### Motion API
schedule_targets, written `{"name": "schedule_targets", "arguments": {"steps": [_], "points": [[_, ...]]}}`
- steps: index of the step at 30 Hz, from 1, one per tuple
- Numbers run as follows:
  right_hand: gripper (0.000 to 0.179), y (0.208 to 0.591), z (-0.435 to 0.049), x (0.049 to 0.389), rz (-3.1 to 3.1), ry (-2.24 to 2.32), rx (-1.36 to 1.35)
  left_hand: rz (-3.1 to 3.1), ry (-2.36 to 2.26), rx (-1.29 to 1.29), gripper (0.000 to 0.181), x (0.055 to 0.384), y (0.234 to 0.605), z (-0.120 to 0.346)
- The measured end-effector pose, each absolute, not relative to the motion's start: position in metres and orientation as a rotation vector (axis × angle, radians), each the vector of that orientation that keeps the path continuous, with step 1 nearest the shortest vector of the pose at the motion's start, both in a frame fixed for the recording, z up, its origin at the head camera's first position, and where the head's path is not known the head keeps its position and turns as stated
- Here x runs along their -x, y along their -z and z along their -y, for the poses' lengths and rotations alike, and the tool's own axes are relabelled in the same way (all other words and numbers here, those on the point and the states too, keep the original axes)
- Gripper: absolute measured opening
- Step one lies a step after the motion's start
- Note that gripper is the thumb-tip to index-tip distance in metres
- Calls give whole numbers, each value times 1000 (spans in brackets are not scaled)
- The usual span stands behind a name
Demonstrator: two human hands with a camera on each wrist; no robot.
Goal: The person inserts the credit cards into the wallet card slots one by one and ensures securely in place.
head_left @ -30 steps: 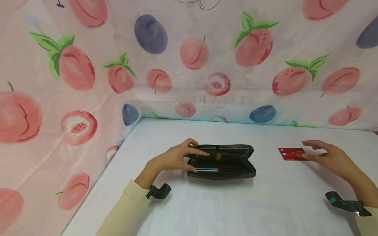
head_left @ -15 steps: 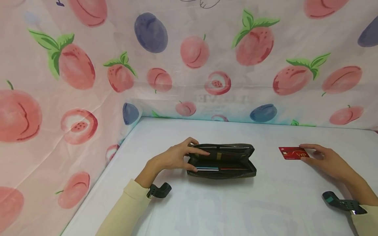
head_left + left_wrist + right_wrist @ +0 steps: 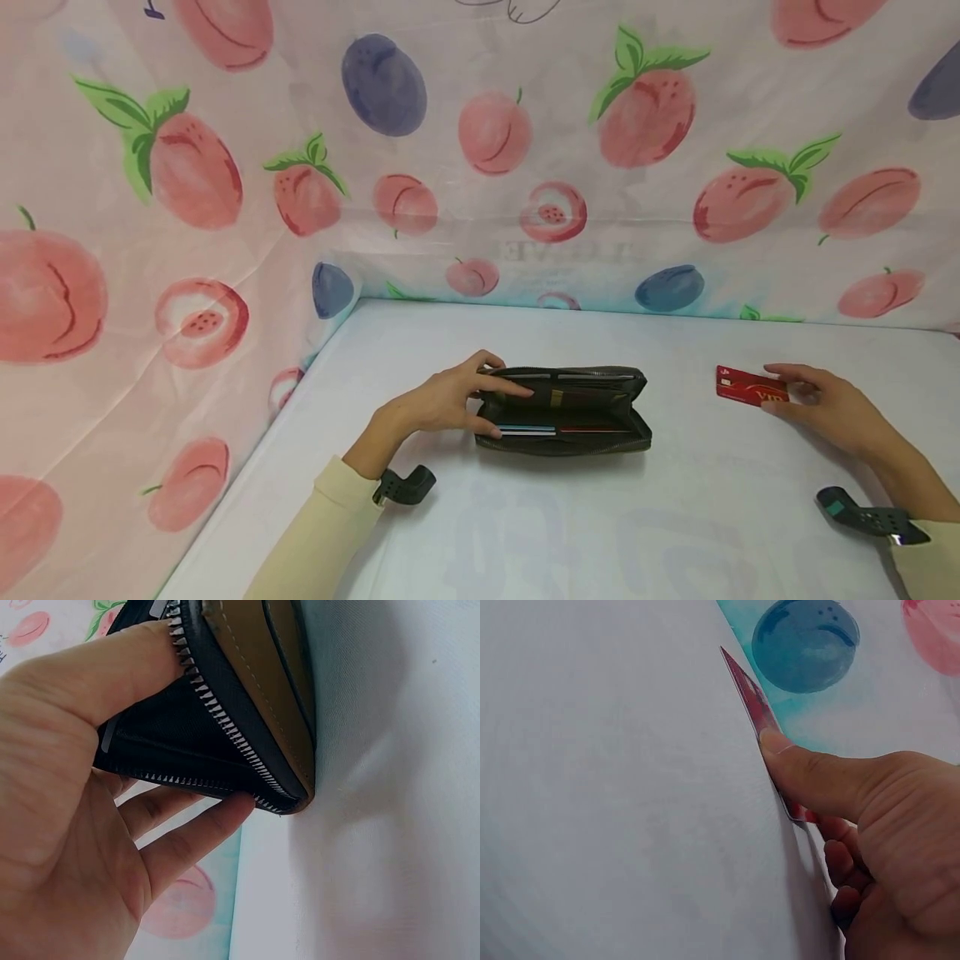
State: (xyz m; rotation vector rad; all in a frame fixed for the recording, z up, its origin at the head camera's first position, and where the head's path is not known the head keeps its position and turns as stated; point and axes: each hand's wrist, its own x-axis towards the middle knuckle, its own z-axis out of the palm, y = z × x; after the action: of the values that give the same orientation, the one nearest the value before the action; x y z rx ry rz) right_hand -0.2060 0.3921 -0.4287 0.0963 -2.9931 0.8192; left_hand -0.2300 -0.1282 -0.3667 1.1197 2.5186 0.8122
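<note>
A dark zip-around wallet (image 3: pixel 562 446) stands unzipped on the white table, its mouth spread and cards (image 3: pixel 528 431) showing in the front pocket. My left hand (image 3: pixel 442 400) grips its left end; in the left wrist view the thumb lies over the zipped edge (image 3: pixel 232 735) and other fingers are behind the far side. To the right, my right hand (image 3: pixel 836 408) pinches a red VIP card (image 3: pixel 738 385) by its right end between thumb and fingers. Seen from the right wrist, the card (image 3: pixel 742 690) is nearly edge-on, tilted close over the table, thumb on its face.
The white tabletop (image 3: pixel 570 533) lies under both hands. A fruit-print cloth (image 3: pixel 555 125) hangs along the back and left side of the table. Each wrist wears a black strap, such as the left strap (image 3: pixel 405 485).
My right hand has closed in on the red card and pinched it; the card has turned slightly and shifted a little to the right. The left hand and wallet have stayed in place.
</note>
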Motion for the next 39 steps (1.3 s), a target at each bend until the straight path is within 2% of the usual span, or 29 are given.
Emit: {"name": "schedule_targets", "arguments": {"steps": [4,14,24,39], "points": [[74,426,-390,205,2992,-818,-63,-2526,-807,-1098,58,229,366,128],[72,421,-389,202,2981,-802,-20,-2536,-785,-1124,59,229,366,128],[57,414,-385,201,2944,-863,-70,-2536,-788,-1124,59,229,366,129],[56,384,-360,198,2920,-1084,-141,-2523,-815,-1116,59,230,366,129]]}}
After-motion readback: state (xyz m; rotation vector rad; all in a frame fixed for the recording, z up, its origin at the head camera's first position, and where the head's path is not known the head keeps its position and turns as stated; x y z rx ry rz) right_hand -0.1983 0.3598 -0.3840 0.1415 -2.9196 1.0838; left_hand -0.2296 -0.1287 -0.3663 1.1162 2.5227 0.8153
